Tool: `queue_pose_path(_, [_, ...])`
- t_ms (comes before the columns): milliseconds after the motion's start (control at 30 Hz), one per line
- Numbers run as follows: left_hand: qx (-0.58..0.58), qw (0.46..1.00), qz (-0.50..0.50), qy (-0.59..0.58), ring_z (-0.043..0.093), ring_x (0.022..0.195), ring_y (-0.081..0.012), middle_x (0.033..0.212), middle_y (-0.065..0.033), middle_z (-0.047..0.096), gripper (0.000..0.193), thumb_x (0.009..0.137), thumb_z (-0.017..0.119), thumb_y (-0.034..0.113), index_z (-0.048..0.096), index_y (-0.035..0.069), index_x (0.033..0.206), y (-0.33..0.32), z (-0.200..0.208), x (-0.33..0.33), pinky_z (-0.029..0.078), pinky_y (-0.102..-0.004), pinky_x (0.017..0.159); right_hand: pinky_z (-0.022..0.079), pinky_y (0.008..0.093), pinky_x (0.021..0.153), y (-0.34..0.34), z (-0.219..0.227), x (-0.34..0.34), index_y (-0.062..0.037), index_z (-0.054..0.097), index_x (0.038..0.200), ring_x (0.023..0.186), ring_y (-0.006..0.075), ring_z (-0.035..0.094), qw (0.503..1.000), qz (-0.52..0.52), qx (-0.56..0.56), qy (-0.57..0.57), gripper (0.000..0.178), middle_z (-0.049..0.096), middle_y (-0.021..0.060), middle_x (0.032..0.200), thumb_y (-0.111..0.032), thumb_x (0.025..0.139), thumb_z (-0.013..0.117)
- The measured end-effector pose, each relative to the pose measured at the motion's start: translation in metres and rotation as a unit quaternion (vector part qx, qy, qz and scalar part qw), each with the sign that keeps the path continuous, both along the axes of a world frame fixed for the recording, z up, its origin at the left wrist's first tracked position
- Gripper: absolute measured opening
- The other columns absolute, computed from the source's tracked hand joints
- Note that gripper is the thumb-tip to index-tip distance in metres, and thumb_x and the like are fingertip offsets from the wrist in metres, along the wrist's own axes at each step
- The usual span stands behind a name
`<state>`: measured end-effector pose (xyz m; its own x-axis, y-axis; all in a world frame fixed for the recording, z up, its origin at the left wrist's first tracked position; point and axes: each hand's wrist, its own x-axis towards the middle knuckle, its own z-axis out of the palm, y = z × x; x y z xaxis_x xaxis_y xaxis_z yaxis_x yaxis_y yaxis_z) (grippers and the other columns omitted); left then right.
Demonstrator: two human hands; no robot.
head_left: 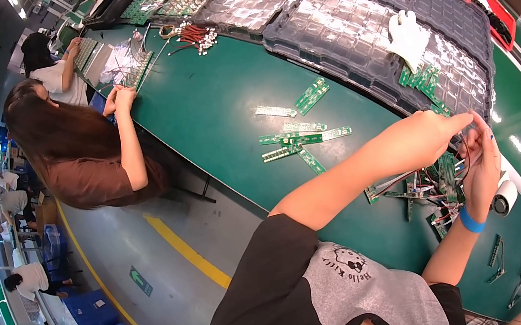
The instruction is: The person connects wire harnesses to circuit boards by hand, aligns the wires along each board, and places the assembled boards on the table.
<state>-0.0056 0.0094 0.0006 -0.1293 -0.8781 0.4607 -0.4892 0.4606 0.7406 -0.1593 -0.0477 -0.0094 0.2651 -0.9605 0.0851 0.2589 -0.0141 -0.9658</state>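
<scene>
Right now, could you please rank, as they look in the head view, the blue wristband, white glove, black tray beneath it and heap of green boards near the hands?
1. Black tray
2. Heap of green boards
3. White glove
4. Blue wristband

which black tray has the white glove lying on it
The large black tray nearest the left hand: the white glove lies toward its right end, beside green circuit boards. The other black tray, farther left, shows no glove.

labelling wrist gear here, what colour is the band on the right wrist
Blue; the wristband shows best in the head view.
</scene>
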Motion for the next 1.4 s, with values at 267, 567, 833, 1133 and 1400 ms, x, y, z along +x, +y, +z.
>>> queue_pose_path(267, [0.029,0.989,0.052,-0.135,0.059,0.063,-0.0341,0.068,-0.0161,0.059,0.021,0.075,0.053,0.004,0.05,0.002,0.095,0.001,0.001,0.005,0.047,-0.0406,0.055,0.021,0.0203,0.046,-0.013,-0.003,-0.019,0.005,0.044,0.115,0.051,0.0046,0.023,0.998,0.019,-0.018,-0.059,0.04,0.024,-0.0039,0.059,-0.027,0.096,0.032])
queue_pose_path(567, [-0.038,0.996,0.082,0.013,0.059,0.066,-0.0338,0.07,-0.0152,0.059,0.015,0.078,0.053,0.005,0.047,0.003,0.091,-0.002,0.003,0.003,0.047,-0.0398,0.056,0.017,0.0195,0.042,-0.016,-0.007,-0.03,-0.0014,0.051,0.103,0.048,0.0034,0.021,0.991,0.124,0.045,0.01,0.028,0.023,-0.0055,0.057,-0.024,0.094,0.036])
queue_pose_path(833, [-0.023,0.997,0.077,-0.001,0.059,0.07,-0.0356,0.079,-0.0169,0.059,0.015,0.077,0.054,0.004,0.045,0.001,0.088,-0.005,-0.004,0.001,0.047,-0.0404,0.058,0.023,0.0169,0.047,-0.009,-0.003,-0.025,-0.001,0.046,0.114,0.054,0.0023,0.033,0.965,0.15,-0.104,0.188,0.028,0.037,-0.0054,0.062,-0.015,0.09,0.046])
queue_pose_path(1133, [0.049,0.997,0.058,0.024,0.059,0.072,-0.0368,0.075,-0.0183,0.059,0.015,0.077,0.052,0.002,0.042,0.0,0.088,-0.005,-0.001,0.002,0.047,-0.0416,0.059,0.025,0.0164,0.046,-0.004,0.0,-0.016,-0.0037,0.046,0.1,0.052,0.0029,0.034,0.982,0.092,-0.081,0.143,0.015,0.041,-0.0042,0.061,-0.012,0.088,0.05])
queue_pose_path(1400, [0.012,0.995,0.073,0.065,0.059,0.054,-0.0253,0.064,-0.0133,0.057,0.014,0.078,0.052,0.002,0.042,0.001,0.088,-0.007,-0.003,0.004,0.045,-0.033,0.051,0.033,0.0173,0.048,-0.009,-0.005,-0.029,-0.0025,0.052,0.09,0.055,0.0042,0.043,0.982,0.119,-0.034,0.142,0.009,0.048,-0.0011,0.064,-0.009,0.085,0.055])
